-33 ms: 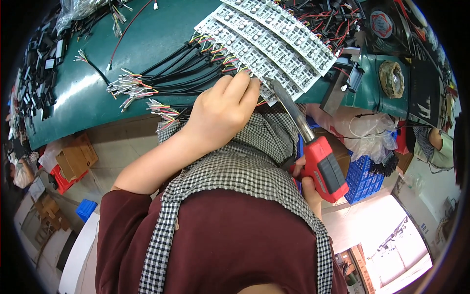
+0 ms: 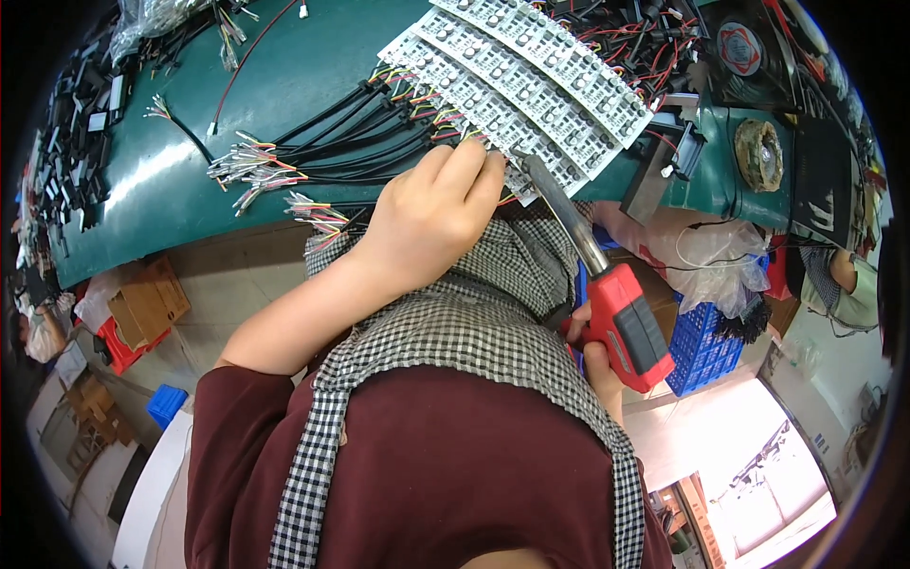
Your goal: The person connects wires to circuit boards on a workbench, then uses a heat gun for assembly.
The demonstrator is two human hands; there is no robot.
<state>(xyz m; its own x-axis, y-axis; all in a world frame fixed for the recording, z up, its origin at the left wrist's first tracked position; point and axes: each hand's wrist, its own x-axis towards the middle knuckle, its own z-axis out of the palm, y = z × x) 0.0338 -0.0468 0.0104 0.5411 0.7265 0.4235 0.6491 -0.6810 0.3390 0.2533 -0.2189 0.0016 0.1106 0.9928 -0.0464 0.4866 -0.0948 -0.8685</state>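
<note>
While right grip (image 2: 603, 368) tight around red soldering gun (image 2: 627, 327), left grip (image 2: 428, 216) bunched together at circuit boards (image 2: 493, 106), anything between hidden.

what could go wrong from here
The red-and-black, gun-shaped soldering iron, if hot, could burn the nearby left grip or scorch the white circuit boards under its tip. Loose, multicoloured wire ends at the green table edge might snag on the checked apron.
</note>
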